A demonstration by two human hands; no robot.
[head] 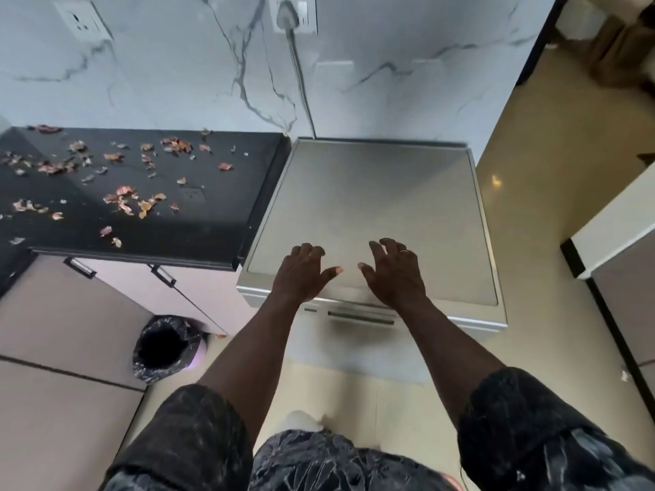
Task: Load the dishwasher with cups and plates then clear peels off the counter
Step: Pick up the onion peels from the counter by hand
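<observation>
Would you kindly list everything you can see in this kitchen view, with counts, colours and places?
peels: many, reddish-brown, scattered over the counter
counter: one, black, on the left against the wall
dishwasher: one, silver, directly right of the counter
wall: one, white with grey veins, behind both
sockets: two, white, high on the wall
cable: one, grey, from the right socket down behind the dishwasher
cupboard handles: two, dark, under the counter
bin: one, black liner, on the floor below the counter
ring: one, pale, on the right hand
left hand: open, over the dishwasher's front edge
right hand: open, beside the left hand
</observation>
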